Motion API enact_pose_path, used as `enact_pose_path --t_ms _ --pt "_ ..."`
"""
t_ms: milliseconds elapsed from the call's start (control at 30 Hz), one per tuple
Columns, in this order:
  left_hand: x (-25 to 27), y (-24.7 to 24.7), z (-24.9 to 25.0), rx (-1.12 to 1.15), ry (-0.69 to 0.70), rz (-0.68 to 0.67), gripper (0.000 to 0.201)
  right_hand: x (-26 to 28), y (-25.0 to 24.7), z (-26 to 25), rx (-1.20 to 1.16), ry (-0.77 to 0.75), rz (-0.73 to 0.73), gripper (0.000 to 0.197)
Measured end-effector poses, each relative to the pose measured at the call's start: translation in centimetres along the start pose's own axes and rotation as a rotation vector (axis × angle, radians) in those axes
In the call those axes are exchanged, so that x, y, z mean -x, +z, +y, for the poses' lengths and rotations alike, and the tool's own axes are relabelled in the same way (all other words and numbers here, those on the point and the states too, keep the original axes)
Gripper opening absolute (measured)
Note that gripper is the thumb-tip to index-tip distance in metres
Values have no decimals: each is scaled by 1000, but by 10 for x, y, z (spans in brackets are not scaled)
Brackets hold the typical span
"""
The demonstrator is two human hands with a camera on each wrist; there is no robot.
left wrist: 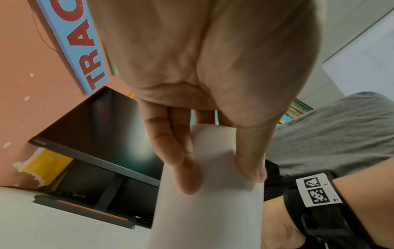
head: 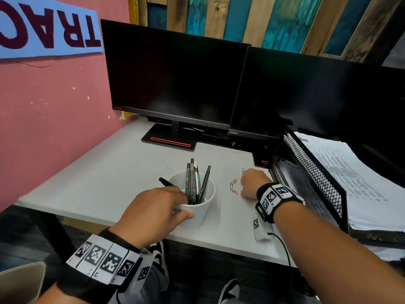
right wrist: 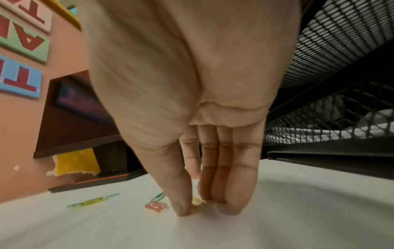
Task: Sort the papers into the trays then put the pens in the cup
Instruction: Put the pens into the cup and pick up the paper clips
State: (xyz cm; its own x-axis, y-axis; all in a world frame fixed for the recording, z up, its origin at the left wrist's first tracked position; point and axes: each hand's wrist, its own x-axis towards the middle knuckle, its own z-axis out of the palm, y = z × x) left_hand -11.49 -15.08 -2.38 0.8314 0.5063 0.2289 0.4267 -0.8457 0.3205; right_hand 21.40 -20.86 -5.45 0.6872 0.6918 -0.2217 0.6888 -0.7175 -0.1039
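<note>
A white cup [head: 203, 207] stands near the front of the white desk [head: 109, 183], with several dark pens [head: 192, 181] upright in it. My left hand [head: 184, 205] grips the cup's near rim, thumb on one side and fingers on the other. The left wrist view shows the cup [left wrist: 213, 210] between thumb and fingers of the left hand [left wrist: 219, 173]. One black pen [head: 166, 182] sticks out beyond my left fingers, its lower end hidden. My right hand [head: 243, 188] is down on the desk right of the cup. In the right wrist view the right hand [right wrist: 200, 205] pinches a yellow paper clip [right wrist: 196, 201]. Printed papers [head: 350, 172] fill the black mesh trays [head: 315, 172] at the right.
Coloured paper clips [head: 233, 187] lie scattered between the cup and my right hand. Two dark monitors [head: 175, 73] stand at the back on stands. A small white device [head: 262, 232] with a cable lies at the front edge. A pink wall closes the left side.
</note>
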Motion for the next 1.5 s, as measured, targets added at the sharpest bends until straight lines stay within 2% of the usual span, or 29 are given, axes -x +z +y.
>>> enact_pose_path --t_ms 100,233,533,600,700,767,800,900,933,1000,1100,1200,1300,1400,1433,1500 --pt "0 0 1 7 -3 -4 32 -8 6 -3 21 -4 11 22" --pt "0 1 1 -6 -14 -9 35 -13 12 -5 61 31 -119 22" --pt "4 1 3 1 -12 -9 35 -1 12 -2 -197 70 -163 7" --pt "5 1 1 -3 -13 -10 36 7 9 0 -507 120 -189 4" --pt "7 0 0 -11 -18 -5 37 18 5 5 -1227 256 -176 12" --pt "7 -1 -1 -17 -24 -9 37 23 2 7 -1451 293 -170 12" --pt "7 -1 -1 -17 -26 -12 36 24 1 7 -1469 297 -166 13" --pt "8 0 -2 -21 -29 -24 36 24 -2 3 -1406 284 -172 14" --pt "8 0 -2 -28 -31 -28 36 22 -1 1 -1306 270 -171 10" --pt "9 0 -3 -35 -33 -31 37 17 1 -5 -942 212 -139 9" --pt "11 0 -4 -31 -34 -28 36 15 6 -16 -335 98 -43 29" --pt "13 -1 -4 -32 -32 -22 35 11 12 -29 -93 33 -20 34" --pt "17 -4 -3 -20 -27 -16 33 11 14 -36 -2 -14 -61 31" --pt "21 -6 -5 -11 -28 -12 32 16 13 -30 -17 -47 -189 28" --pt "22 -6 -5 -10 -29 -10 32 19 10 -28 -98 -54 -226 24" --pt "25 -7 -8 -9 -34 -15 32 31 -2 -28 -424 -90 -270 18"
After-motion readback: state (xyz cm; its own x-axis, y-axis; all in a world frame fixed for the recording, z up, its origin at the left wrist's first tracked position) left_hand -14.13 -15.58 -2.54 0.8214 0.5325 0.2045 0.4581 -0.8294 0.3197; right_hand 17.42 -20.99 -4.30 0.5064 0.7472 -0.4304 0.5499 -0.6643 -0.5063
